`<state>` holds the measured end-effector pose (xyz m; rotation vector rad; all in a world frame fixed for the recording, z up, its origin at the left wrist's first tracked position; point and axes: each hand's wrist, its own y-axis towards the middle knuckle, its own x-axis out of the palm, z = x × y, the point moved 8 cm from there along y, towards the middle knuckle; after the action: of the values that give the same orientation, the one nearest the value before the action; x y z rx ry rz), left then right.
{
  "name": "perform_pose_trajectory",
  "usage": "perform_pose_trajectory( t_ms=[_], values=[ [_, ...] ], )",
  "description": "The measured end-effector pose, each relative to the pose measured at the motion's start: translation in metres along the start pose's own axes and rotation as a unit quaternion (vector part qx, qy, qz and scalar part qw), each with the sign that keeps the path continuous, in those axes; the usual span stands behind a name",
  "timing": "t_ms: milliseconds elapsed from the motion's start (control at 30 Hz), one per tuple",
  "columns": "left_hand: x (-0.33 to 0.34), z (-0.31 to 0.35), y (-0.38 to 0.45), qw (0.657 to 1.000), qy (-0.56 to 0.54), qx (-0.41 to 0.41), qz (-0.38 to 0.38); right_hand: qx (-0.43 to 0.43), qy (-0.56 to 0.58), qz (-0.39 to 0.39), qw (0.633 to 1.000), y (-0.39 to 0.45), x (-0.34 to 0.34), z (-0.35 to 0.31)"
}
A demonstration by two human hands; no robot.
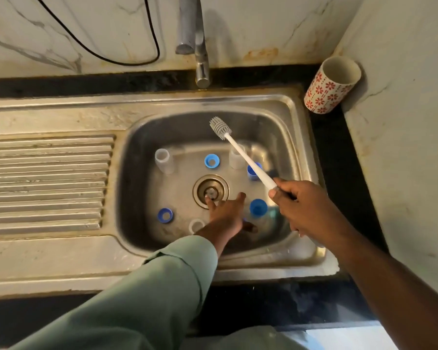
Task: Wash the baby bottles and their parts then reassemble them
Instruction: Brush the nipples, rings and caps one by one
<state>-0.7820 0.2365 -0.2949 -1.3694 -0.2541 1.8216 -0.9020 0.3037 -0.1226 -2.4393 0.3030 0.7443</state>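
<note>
Baby bottle parts lie scattered in the steel sink [134, 188]. A clear bottle [164, 161] stands at the back left and another clear bottle [236, 157] at the back right. Blue collar rings sit at the back middle [211, 161], the right [253, 171] and the front left [165, 215]; a blue cap [258, 207] lies near my wrist. A clear part [195, 225] rests at the front. My left hand [226, 213] reaches down, fingers straight, a fingertip touching the drain [211, 190]. My right hand [301, 205] grips the white bottle brush [235, 145], head raised over the basin.
The tap [200, 59] stands behind the basin. A ribbed drainboard [46, 183] lies to the left. A floral cup [331, 84] sits on the dark counter at the back right, by the wall corner. A black cable [152, 39] hangs on the wall.
</note>
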Motion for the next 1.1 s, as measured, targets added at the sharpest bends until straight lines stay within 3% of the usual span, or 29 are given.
perform_pose_trajectory(
  t_ms=[133, 233, 400, 633, 700, 800, 900, 967, 1100],
  values=[
    [-0.036, -0.022, 0.014, 0.987, -0.135, -0.073, 0.047, 0.003, 0.006, 0.000, 1.000, 0.003, -0.004, 0.008],
    [-0.059, -0.040, 0.019, 0.985, -0.050, -0.140, 0.083, 0.007, 0.026, -0.001, 1.000, 0.005, -0.003, 0.012],
    [-0.041, -0.049, 0.028, 0.982, 0.114, -0.149, 0.003, 0.012, 0.029, -0.004, 1.000, 0.007, 0.004, 0.017],
    [-0.021, -0.059, 0.044, 0.988, 0.081, -0.133, 0.004, -0.002, 0.009, 0.000, 1.000, 0.006, 0.009, 0.016],
    [-0.031, -0.065, 0.046, 0.989, 0.018, -0.148, 0.023, 0.000, 0.000, 0.004, 1.000, 0.002, 0.010, 0.015],
    [-0.067, -0.075, 0.034, 0.969, -0.173, -0.151, 0.094, -0.001, 0.000, 0.003, 1.000, -0.007, 0.008, 0.014],
    [-0.103, -0.095, -0.004, 0.864, -0.455, -0.133, 0.172, -0.009, -0.005, -0.004, 1.000, -0.018, 0.003, 0.012],
    [-0.129, -0.107, -0.031, 0.840, -0.496, -0.077, 0.208, -0.034, -0.016, -0.012, 0.999, -0.026, 0.003, 0.005],
    [-0.177, -0.115, -0.073, 0.841, -0.486, 0.037, 0.237, -0.103, -0.121, -0.047, 0.986, -0.043, 0.006, -0.023]
  ],
)
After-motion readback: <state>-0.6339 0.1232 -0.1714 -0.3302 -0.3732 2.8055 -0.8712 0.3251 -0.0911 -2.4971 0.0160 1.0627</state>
